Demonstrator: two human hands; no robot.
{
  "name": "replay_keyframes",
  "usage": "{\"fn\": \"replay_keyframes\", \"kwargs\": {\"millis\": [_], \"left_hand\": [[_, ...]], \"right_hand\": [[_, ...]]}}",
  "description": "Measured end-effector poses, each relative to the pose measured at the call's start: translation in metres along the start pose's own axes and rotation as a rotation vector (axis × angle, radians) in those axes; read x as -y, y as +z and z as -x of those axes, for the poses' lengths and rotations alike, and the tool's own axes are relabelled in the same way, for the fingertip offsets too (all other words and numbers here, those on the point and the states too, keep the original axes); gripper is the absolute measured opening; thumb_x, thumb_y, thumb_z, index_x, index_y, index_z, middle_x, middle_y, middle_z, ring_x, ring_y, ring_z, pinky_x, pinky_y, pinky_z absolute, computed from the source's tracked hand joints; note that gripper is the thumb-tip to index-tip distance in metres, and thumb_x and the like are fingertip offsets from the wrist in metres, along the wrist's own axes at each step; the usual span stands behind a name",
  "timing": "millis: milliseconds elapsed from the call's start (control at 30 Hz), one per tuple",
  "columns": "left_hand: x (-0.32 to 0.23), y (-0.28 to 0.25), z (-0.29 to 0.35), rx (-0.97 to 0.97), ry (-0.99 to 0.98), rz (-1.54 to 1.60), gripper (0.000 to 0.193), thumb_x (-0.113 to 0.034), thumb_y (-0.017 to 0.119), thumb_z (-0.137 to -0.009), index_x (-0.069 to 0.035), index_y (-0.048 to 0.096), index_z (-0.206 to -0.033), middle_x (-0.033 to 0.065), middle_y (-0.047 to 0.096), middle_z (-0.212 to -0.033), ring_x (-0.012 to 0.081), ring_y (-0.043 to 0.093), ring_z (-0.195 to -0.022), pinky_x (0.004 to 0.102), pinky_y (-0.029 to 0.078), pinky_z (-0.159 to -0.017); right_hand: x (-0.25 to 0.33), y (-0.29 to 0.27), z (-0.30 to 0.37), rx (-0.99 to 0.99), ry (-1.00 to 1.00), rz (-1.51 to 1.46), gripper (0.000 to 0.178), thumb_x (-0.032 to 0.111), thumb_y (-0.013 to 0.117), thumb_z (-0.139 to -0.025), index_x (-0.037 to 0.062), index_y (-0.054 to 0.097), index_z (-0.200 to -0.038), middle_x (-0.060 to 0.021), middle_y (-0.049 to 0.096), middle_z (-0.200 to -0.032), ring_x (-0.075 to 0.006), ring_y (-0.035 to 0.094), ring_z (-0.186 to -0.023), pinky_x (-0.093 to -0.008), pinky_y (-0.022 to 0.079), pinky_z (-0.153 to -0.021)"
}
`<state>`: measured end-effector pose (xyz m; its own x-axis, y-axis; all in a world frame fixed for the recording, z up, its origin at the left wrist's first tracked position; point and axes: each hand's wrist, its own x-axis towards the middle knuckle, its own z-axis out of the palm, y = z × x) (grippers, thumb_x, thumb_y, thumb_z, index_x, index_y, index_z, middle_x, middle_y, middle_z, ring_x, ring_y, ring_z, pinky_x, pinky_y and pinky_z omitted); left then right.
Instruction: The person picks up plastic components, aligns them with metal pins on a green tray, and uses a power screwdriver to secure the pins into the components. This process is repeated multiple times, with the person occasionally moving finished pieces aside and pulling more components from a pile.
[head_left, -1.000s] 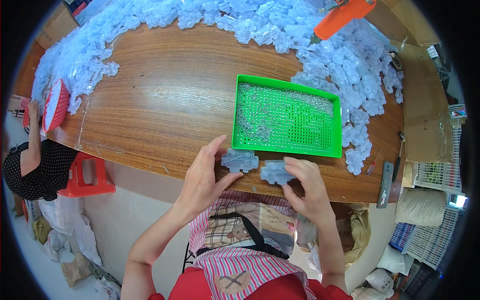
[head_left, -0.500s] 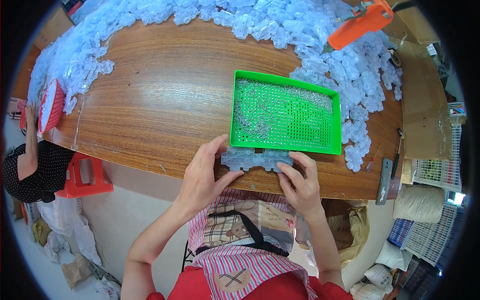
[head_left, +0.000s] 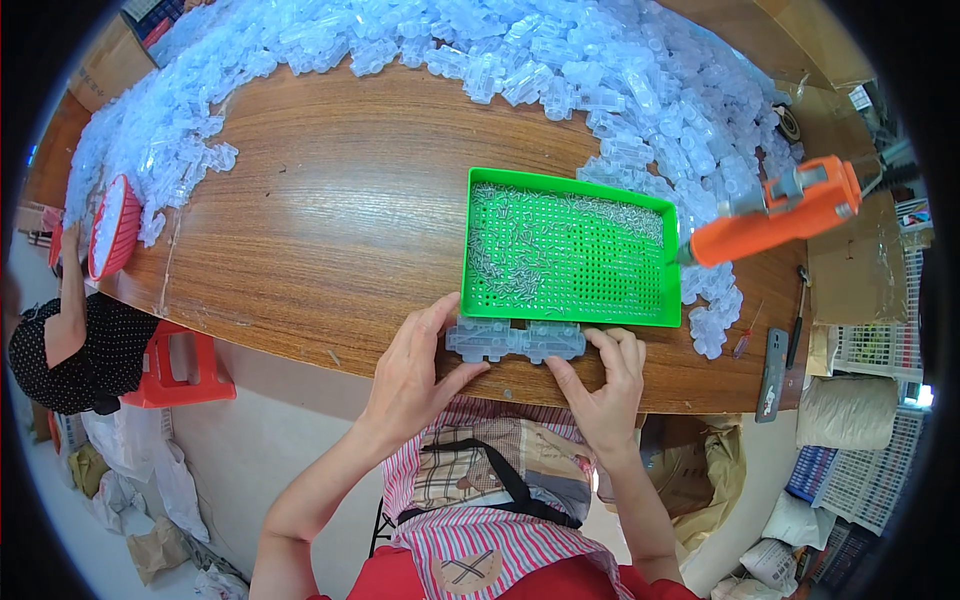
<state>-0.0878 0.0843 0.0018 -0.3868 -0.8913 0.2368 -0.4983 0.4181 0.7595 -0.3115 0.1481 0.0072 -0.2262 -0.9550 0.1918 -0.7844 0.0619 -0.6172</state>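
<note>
Two bluish clear plastic parts (head_left: 485, 341) lie end to end at the table's front edge, against the near wall of a green perforated tray (head_left: 573, 314). My left hand (head_left: 412, 368) grips their left end, thumb in front and fingers behind. At the right end my right hand (head_left: 607, 378) pinches them the same way. Many small silvery screws (head_left: 515, 280) are scattered in the tray, mostly along its left and far sides. An orange electric screwdriver (head_left: 775, 212) hangs to the right of the tray, its tip close to the tray's right wall.
Similar clear parts (head_left: 540, 60) are heaped along the table's far side and down its right. A phone (head_left: 771, 375) and a thin screwdriver (head_left: 748, 330) lie at right. At far left, another person (head_left: 65, 340) reaches beside a red basket (head_left: 115, 228) and red stool (head_left: 183, 370).
The orange screwdriver has swung right and nearer. My right hand's fingers have shifted on the parts' right end, the thumb now in front. The whole view has tilted slightly.
</note>
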Motion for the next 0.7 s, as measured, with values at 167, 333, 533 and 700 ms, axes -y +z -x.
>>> {"fn": "replay_keyframes", "kwargs": {"millis": [167,333,533,700], "left_hand": [[0.000,0.001,0.001,-0.002,-0.001,0.029,0.078,-0.013,0.082,-0.073,-0.004,0.041,-0.138,0.0162,0.059,-0.106,0.0320,0.060,-0.096,0.0399,0.052,-0.082],[0.002,0.005,0.006,-0.088,0.193,-0.096,0.062,-0.011,0.082,-0.071,-0.004,0.054,-0.126,0.0136,0.059,-0.105,0.0310,0.060,-0.095,0.0386,0.053,-0.079],[0.005,0.013,0.004,-0.088,0.239,-0.065,0.052,-0.006,0.085,-0.066,-0.007,0.062,-0.112,0.0105,0.059,-0.107,0.0289,0.059,-0.101,0.0389,0.052,-0.083],[-0.004,0.012,-0.021,-0.011,0.364,-0.155,0.048,-0.011,0.084,-0.066,-0.011,0.061,-0.108,0.0037,0.063,-0.123,0.0309,0.052,-0.118,0.0479,0.033,-0.103]], "right_hand": [[0.000,0.001,0.016,-0.080,0.256,-0.569,0.042,0.006,0.082,-0.073,0.0023,0.056,-0.107,-0.0157,0.061,-0.108,-0.0231,0.062,-0.092,-0.0326,0.051,-0.081],[0.007,-0.001,0.013,-0.265,-0.399,-0.040,0.045,-0.005,0.078,-0.065,0.0072,0.059,-0.104,-0.0111,0.055,-0.098,-0.0276,0.058,-0.080,-0.0356,0.049,-0.063],[-0.007,0.014,0.022,-0.208,-0.473,0.186,0.044,-0.007,0.076,-0.064,0.0100,0.064,-0.103,-0.0089,0.050,-0.094,-0.0222,0.049,-0.070,-0.0331,0.042,-0.056],[0.004,0.018,0.025,-0.218,-0.337,0.264,0.039,0.000,0.078,-0.069,0.0092,0.065,-0.105,-0.0095,0.050,-0.095,-0.0218,0.049,-0.071,-0.0340,0.043,-0.059]]}}
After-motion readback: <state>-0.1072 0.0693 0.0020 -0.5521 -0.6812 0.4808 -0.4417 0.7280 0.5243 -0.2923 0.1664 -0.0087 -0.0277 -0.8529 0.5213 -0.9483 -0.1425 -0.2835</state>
